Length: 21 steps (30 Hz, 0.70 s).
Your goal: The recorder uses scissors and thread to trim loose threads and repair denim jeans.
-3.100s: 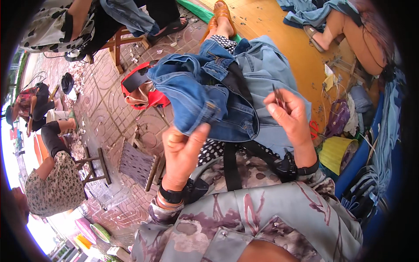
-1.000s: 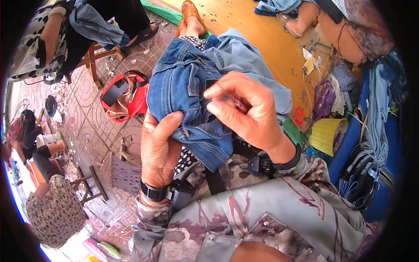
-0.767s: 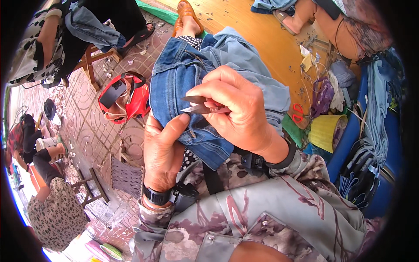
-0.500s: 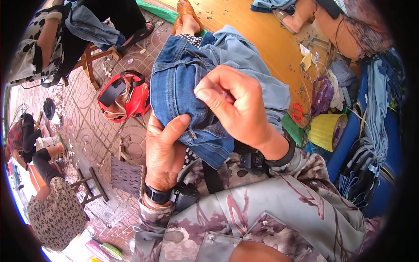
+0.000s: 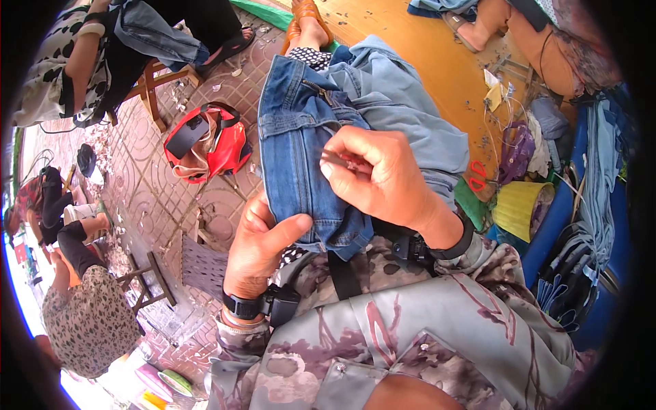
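Note:
Dark blue jeans [image 5: 294, 178] lie across my lap, with stitched seams and a belt loop showing along the waistband. My left hand [image 5: 263, 239] grips their near-left edge, thumb on top of the cloth and fingers beneath. Above the jeans, my right hand [image 5: 376, 174] is closed around a small dark tool [image 5: 336, 160]; its flat tip shows at the thumb, while the rest is hidden in the fingers, so its kind is unclear. Paler blue denim [image 5: 393, 96] spreads beyond the right hand over my legs.
A red bag [image 5: 212, 154] with a dark case on it sits on the paved floor at left. Red-handled scissors [image 5: 476, 176], a yellow basket [image 5: 516, 208] and cloth scraps lie at right, beside a blue chair [image 5: 557, 229] hung with denim strips. Other people sit around.
The jeans have shifted in my hands, so more of the waistband lies flat. My right hand has turned slightly, and the dark tool's tip now shows. The whole view has moved a little.

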Motion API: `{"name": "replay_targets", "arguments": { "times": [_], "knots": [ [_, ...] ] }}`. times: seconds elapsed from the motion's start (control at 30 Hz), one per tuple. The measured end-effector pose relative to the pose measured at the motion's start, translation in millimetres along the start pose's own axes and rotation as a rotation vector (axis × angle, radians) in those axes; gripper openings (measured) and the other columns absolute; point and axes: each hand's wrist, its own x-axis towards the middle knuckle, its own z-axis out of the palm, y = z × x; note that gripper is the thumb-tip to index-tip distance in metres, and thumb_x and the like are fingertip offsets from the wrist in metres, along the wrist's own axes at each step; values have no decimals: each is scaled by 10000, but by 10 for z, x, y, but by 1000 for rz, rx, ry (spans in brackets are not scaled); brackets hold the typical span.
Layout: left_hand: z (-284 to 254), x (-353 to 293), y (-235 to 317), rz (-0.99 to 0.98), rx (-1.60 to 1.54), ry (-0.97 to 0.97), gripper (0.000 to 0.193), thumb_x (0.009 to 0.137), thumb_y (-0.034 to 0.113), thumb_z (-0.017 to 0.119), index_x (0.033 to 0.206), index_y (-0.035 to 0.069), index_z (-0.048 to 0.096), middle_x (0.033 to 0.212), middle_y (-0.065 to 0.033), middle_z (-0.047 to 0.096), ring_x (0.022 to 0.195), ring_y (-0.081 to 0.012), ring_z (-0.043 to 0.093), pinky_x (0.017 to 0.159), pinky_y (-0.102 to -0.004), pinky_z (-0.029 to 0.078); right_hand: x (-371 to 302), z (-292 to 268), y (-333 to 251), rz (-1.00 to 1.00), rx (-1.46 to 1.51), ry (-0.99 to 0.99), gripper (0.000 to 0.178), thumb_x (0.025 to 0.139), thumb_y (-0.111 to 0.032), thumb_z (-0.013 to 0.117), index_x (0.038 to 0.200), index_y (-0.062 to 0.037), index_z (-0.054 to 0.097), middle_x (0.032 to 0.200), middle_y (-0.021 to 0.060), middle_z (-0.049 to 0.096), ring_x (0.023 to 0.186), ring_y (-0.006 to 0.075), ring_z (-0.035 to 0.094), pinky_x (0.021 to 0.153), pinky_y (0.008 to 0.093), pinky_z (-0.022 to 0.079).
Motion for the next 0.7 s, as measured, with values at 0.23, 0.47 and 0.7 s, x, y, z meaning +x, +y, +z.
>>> {"name": "replay_targets", "arguments": {
  "times": [0.23, 0.47, 0.7],
  "knots": [
    [-179, 236, 193, 34, -4, 129, 336, 840, 193, 578, 1098, -12, 512, 1033, -82, 592, 928, -122, 563, 833, -280, 440, -87, 100, -47, -94, -40, -170, 144, 635, -3, 595, 736, -34, 498, 618, 87, 505, 544, 251, 527, 504, 314, 419],
    [-123, 300, 37, 116, -58, 221, 210, 828, 33, 558, 1036, 8, 562, 968, -67, 623, 846, -108, 589, 773, -252, 468, -181, 97, -38, -109, -15, -300, 174, 637, -14, 625, 774, -46, 523, 635, 60, 525, 546, 208, 541, 493, 291, 419],
    [-51, 305, 56, 191, -73, 230, 200, 828, 30, 555, 1027, 10, 564, 983, -76, 622, 854, -111, 589, 775, -250, 467, 32, 48, 20, 17, 129, -2, 94, 770, -52, 625, 853, -20, 595, 652, -21, 496, 520, 22, 344, 458, 174, 280]
  ]
}}
